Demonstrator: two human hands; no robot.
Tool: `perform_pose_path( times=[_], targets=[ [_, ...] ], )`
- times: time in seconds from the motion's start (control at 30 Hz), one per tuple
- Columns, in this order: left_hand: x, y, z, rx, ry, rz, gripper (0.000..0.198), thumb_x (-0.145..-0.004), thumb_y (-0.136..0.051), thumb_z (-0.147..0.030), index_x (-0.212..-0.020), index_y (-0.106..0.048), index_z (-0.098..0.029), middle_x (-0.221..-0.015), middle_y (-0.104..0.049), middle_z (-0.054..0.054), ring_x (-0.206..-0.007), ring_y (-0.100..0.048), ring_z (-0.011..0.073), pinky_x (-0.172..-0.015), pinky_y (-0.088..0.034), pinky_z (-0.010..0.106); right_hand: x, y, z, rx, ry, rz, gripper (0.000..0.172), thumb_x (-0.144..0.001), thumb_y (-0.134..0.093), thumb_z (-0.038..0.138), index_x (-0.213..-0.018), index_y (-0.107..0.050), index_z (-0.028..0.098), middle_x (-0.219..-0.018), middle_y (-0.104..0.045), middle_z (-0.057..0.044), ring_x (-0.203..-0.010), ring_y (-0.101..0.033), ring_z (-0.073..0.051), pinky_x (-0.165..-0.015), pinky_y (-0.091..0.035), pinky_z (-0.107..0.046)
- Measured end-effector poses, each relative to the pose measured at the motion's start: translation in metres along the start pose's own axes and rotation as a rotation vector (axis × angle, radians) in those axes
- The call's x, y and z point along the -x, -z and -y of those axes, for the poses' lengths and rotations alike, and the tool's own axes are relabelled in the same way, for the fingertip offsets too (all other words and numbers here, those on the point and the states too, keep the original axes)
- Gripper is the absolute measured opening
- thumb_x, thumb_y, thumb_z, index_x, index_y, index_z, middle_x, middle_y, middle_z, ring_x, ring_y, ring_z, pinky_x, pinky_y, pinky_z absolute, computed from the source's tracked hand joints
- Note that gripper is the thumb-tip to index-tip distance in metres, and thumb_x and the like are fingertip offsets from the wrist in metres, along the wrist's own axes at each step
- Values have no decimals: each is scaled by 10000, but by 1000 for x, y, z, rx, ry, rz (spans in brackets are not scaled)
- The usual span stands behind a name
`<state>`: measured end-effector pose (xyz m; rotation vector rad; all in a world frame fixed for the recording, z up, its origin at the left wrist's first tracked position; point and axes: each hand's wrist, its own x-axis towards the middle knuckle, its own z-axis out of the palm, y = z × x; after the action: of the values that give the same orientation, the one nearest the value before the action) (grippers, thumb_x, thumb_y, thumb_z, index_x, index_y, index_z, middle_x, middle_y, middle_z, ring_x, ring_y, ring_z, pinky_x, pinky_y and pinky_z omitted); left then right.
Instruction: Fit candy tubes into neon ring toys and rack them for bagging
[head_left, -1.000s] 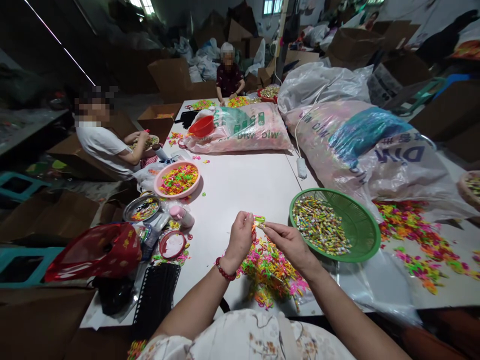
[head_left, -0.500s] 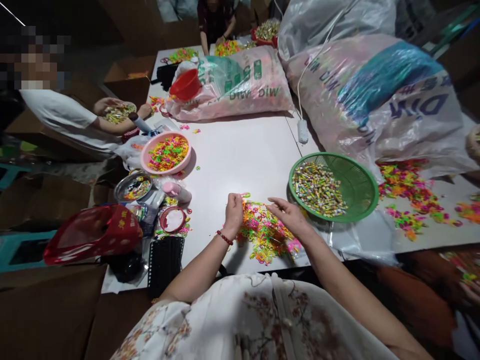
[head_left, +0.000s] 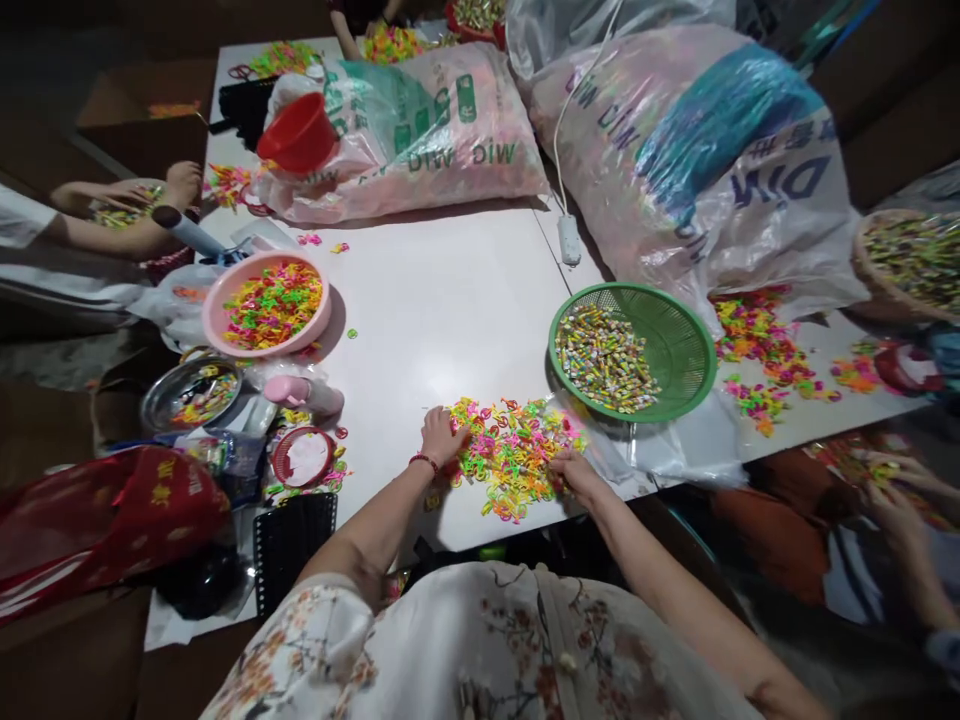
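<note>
A loose pile of small bright plastic pieces (head_left: 517,455) in pink, yellow, green and orange lies on the white table in front of me. At its left edge rests my left hand (head_left: 441,438), a red bead bracelet on the wrist, thumb and fingers apart. My right hand (head_left: 577,474) touches the pile's right edge with its fingertips bent together. Whatever may be between those fingertips is too small to make out. Just beyond the right hand stands a green plastic basket (head_left: 679,350) holding many small, striped, wrapped pieces (head_left: 604,360).
Left on the table are a pink basin (head_left: 212,315) of coloured pieces, a metal bowl (head_left: 154,405), a pink bottle (head_left: 304,393) and a red bag (head_left: 150,510). Big filled sacks (head_left: 420,180) lie at the back. A white power strip (head_left: 569,240) hangs between them. Co-workers' hands (head_left: 892,490) show at the sides.
Both hands have lowered from above the pile to its two sides. The thin yellow-green piece between them no longer shows there. My view has turned right and down.
</note>
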<state>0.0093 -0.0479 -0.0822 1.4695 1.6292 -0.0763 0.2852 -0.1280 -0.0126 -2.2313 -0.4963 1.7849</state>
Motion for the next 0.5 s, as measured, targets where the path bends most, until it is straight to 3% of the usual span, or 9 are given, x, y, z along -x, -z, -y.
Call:
perform_pose_path(
  times=[0.07, 0.13, 0.23, 0.33, 0.5],
  targets=[
    [-21, 1, -1, -58, -49, 71, 730, -821, -552, -595, -1388, -408, -160, -1582, -214, 186, -1478, -82, 354, -1158, -157, 535, -15, 6, 5, 138, 9, -69, 211, -756, -580, 306, -925, -595, 182, -677, -614, -28, -553, -545, -147, -520, -442, -246],
    [-38, 1, -2, -103, -91, 153, 836, -777, -580, -651, -1447, -361, -203, -1618, -149, 154, -1493, -31, 367, -1156, -159, 560, -30, 15, 10, 283, 17, -140, 320, -821, -509, 286, -1112, -596, 185, -917, -674, -93, -788, -625, -196, -687, -492, -300],
    [-50, -4, 2, -150, -133, 248, 857, -758, -583, -677, -1468, -350, -258, -1619, -175, 133, -1484, -112, 384, -1140, -193, 579, -47, 23, 13, 488, 24, -203, 436, -903, -417, 271, -1297, -546, 138, -1207, -612, -182, -1139, -547, -267, -935, -424, -362],
    [-45, -10, 9, -180, -172, 270, 743, -827, -531, -618, -1458, -362, -263, -1578, -285, 136, -1460, -224, 338, -1156, -177, 553, -55, 17, 6, 648, 17, -177, 470, -951, -376, 308, -1367, -519, 143, -1253, -577, -197, -1206, -502, -294, -996, -370, -383],
    [-13, -17, 27, -203, -233, 246, 628, -879, -513, -547, -1404, -420, -213, -1517, -371, 145, -1423, -293, 291, -1180, -167, 479, -50, -15, -11, 829, 92, -84, 466, -978, -378, 287, -1432, -461, 218, -1359, -469, -161, -1203, -502, -247, -963, -365, -308]
  ],
)
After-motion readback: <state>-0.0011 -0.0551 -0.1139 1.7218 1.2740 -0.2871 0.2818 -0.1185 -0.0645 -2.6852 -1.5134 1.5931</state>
